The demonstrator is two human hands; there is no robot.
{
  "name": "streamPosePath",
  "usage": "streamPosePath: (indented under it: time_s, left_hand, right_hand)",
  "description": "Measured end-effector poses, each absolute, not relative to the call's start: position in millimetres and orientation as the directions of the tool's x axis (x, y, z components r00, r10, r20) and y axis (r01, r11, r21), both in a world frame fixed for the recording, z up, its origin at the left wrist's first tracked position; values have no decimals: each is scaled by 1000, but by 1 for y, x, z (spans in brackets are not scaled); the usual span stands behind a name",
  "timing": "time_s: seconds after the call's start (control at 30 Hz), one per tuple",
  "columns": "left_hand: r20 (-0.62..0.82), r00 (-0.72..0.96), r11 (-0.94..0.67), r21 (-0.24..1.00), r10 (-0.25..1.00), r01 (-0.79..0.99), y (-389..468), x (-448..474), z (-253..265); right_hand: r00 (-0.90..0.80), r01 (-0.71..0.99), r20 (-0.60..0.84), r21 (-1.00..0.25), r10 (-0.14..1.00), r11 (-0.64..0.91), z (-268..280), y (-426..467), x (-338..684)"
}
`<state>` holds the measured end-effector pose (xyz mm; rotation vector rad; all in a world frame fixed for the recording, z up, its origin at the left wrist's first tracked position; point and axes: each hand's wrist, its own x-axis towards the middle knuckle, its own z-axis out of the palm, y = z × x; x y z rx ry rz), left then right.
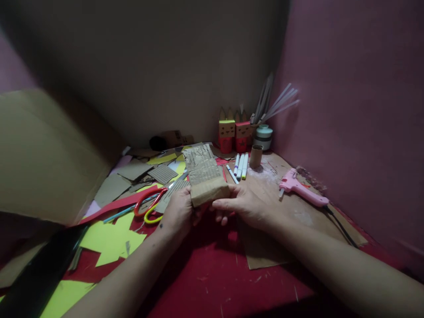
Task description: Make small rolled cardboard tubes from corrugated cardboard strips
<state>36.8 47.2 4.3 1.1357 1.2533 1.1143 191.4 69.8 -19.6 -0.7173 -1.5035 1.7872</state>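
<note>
Red-handled scissors lie left of the cardboard strip. The left hand, fingers curled, is clamped on the strip's near left edge. The strip is between both hands — shaping its folded end seems the step, calling next for steady pressure. The right hand, thumb extended, meets its near right corner — whether gripping, I cannot tell.

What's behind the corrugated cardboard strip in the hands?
Past the left edge of the corrugated cardboard strip, yellow paper shows; past its right edge, red paper and white-bodied markers. Whatever lies directly behind it is covered, so I can't tell.
</note>
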Motion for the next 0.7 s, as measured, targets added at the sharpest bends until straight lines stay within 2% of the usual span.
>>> streamPosePath:
  time_s: [0.13,0.3,0.47,0.6,0.7]
  left_hand:
    - [-98,14,95,989,995,116,44,39,3]
    - [-76,110,72,997,991,41,47,37,-3]
    - [-71,108,69,997,992,23,47,35,-1]
    - [-22,-20,23,999,1000,34,48,34,-7]
    - [-19,-5,19,1000,1000,26,50,34,-16]
  right_hand:
    - [-570,-185,38,-979,820,-84,-24,71,190]
    - [-592,-216,40,-970,805,-110,-24,71,189]
    - [-620,-221,27,-965,784,-142,-24,70,188]
    - [-671,-198,-48,-950,740,-242,-26,69,185]
    - [-671,-167,-141,-928,728,-333,-27,68,182]
